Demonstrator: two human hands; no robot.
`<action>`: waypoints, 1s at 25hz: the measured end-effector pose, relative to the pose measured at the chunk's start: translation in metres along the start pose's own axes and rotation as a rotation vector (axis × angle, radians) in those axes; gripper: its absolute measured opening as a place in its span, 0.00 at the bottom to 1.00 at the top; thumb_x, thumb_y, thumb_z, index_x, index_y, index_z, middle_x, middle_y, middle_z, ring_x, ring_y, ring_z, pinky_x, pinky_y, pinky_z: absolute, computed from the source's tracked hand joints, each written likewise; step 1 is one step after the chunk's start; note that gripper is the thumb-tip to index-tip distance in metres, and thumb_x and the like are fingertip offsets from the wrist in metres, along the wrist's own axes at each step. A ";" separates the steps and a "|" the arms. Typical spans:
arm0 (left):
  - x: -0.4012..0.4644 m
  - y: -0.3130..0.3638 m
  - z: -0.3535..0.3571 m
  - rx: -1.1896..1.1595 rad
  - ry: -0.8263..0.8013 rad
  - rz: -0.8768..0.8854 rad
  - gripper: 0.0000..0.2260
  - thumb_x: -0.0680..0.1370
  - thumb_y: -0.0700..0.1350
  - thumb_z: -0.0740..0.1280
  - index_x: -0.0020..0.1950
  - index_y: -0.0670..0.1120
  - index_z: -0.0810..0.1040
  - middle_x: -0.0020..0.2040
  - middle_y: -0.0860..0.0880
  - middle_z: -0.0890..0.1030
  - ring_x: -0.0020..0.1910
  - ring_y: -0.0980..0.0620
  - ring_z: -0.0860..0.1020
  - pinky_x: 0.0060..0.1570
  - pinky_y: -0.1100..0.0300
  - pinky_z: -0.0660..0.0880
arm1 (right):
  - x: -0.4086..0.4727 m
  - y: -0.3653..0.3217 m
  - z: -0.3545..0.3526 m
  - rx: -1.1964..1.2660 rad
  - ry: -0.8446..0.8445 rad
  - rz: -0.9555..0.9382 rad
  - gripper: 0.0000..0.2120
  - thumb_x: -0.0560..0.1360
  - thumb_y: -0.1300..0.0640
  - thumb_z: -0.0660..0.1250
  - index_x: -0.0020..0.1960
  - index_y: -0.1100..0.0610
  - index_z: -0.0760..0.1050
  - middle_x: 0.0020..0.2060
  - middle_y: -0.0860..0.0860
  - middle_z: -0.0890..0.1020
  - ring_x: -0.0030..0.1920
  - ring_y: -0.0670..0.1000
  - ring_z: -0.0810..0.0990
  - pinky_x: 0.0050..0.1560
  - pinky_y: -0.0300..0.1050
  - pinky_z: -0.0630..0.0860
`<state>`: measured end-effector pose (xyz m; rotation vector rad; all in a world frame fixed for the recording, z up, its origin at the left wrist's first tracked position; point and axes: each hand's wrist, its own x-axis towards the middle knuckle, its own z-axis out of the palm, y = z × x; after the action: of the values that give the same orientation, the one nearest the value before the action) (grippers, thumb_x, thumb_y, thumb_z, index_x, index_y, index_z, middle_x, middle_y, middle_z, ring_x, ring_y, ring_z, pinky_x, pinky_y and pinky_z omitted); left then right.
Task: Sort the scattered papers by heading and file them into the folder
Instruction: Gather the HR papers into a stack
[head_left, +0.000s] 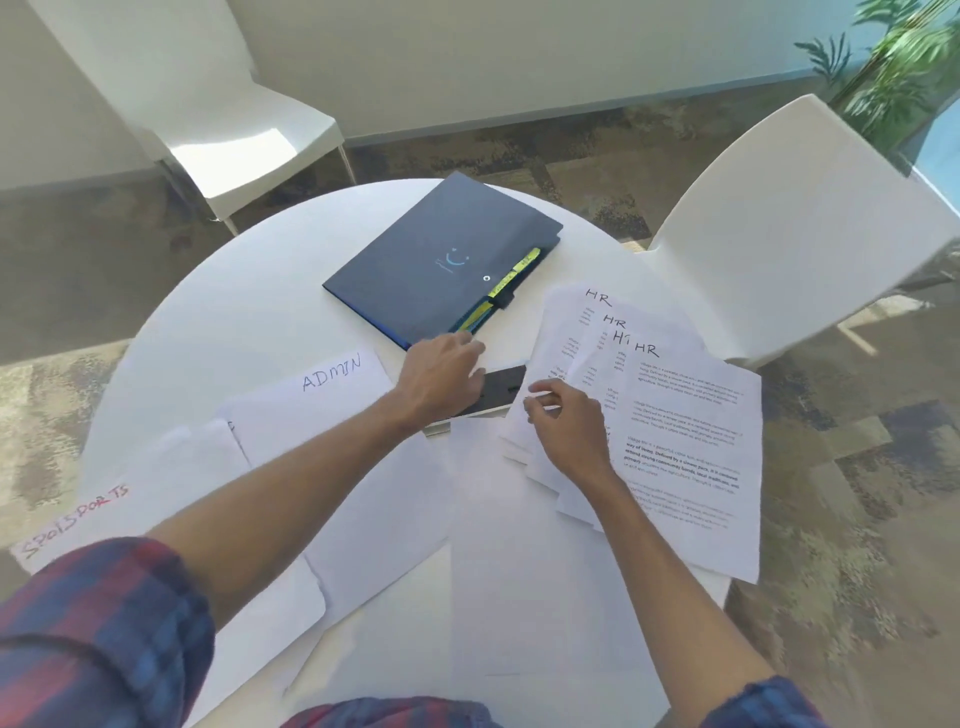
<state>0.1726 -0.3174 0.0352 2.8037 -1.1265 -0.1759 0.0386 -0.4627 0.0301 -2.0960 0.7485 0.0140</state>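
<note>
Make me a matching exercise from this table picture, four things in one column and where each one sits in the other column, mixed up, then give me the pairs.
Things:
1. folder
2. HR papers
3. ADMIN paper
4. SPORTS paper

Places:
A. near left table edge
B. far middle of the table
C. under the right hand, right side
D. left of the left hand

Pairs: 1-B, 2-C, 3-D, 4-A
</note>
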 end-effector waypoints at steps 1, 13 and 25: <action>-0.012 0.010 0.005 -0.053 0.005 -0.001 0.13 0.77 0.49 0.60 0.53 0.45 0.80 0.50 0.50 0.80 0.50 0.46 0.79 0.42 0.56 0.72 | -0.011 0.007 -0.006 -0.029 0.021 0.005 0.08 0.77 0.50 0.67 0.54 0.49 0.81 0.42 0.43 0.85 0.43 0.44 0.84 0.49 0.44 0.78; -0.037 0.134 0.043 -0.229 -0.122 -0.123 0.22 0.79 0.58 0.61 0.65 0.43 0.74 0.65 0.47 0.75 0.65 0.45 0.70 0.63 0.51 0.64 | -0.046 0.131 -0.106 -0.408 0.344 0.284 0.31 0.76 0.48 0.70 0.72 0.63 0.67 0.70 0.58 0.72 0.68 0.61 0.72 0.59 0.56 0.74; -0.021 0.166 0.075 -0.190 -0.261 -0.325 0.42 0.70 0.71 0.65 0.76 0.48 0.61 0.78 0.41 0.54 0.77 0.42 0.51 0.70 0.43 0.55 | -0.028 0.189 -0.135 -0.065 0.332 0.565 0.19 0.70 0.48 0.76 0.57 0.54 0.76 0.51 0.54 0.81 0.50 0.58 0.80 0.48 0.54 0.79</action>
<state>0.0334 -0.4269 -0.0123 2.8245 -0.6403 -0.6571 -0.1159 -0.6304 -0.0208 -1.9009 1.5400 -0.0006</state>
